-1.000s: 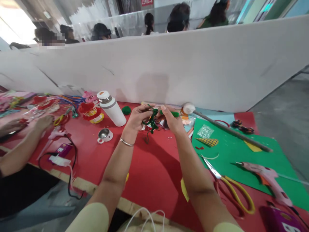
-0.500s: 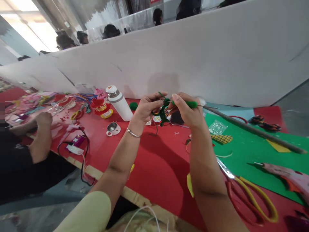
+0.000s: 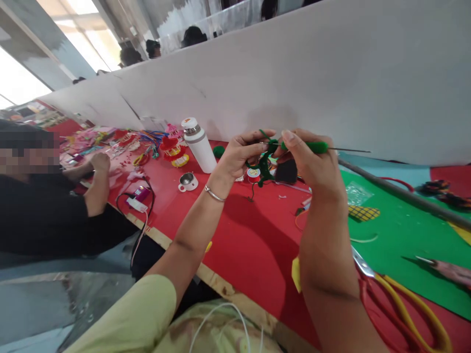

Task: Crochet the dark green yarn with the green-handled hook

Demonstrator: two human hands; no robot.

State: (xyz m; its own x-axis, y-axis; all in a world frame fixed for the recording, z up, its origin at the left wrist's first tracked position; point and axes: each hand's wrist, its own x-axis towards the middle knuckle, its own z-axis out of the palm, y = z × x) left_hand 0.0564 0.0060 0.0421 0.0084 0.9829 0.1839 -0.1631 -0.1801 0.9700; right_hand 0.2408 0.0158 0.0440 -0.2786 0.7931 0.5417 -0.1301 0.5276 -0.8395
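Held up above the red table, my left hand [image 3: 238, 156] pinches a small dark green crocheted yarn piece [image 3: 264, 169], whose lower part dangles below the fingers. A strand of green yarn loops over the left index finger. My right hand [image 3: 317, 166] is closed round the green handle of a crochet hook [image 3: 319, 147]. The hook's thin metal tip reaches left to the yarn at the left fingertips, and a metal shaft sticks out to the right. Whether the tip is inside a stitch is too small to tell. Behind the left wrist lies a green yarn ball [image 3: 219, 151].
A white thermos [image 3: 200, 149] and small cup [image 3: 188, 182] stand left on the red table [image 3: 253, 245]. Scissors [image 3: 405, 306], a glue gun [image 3: 451, 272] and a grey rod [image 3: 405, 189] lie right, around a green sheet [image 3: 397, 245]. A co-worker [image 3: 44, 196] sits at left.
The camera view has swung left, so the whole scene sits farther right and more of the co-worker shows. Both hands keep their hold on the yarn piece and the crochet hook.
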